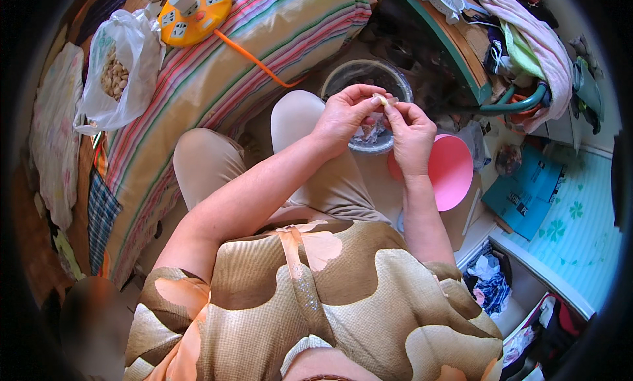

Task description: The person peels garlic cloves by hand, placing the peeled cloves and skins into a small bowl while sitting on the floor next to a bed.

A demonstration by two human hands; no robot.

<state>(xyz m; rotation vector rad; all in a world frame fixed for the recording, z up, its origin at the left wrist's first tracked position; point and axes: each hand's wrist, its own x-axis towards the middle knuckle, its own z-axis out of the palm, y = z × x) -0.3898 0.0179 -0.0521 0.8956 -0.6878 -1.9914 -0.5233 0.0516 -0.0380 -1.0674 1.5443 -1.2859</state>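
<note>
My left hand (346,115) and my right hand (410,134) meet fingertip to fingertip. Between them they pinch a small pale piece (384,100), likely a garlic clove, with a bit of thin skin sticking out on the right. Below the fingers stands a round bin (332,82) with a clear rim or liner. Scraps and crumpled wrappers (368,133) lie inside it, partly hidden by my hands. Just right of my right wrist is a pink plastic container (454,173), its inside partly covered by my forearm.
A white plastic bag (141,77) of pale cloves or nuts (114,75) sits on the striped cloth (198,84) at left. Beside it, a yellow power strip (210,15) trails an orange cord (252,59). A green-edged table (462,69), a blue box (524,193) and an open drawer (519,302) flank my right.
</note>
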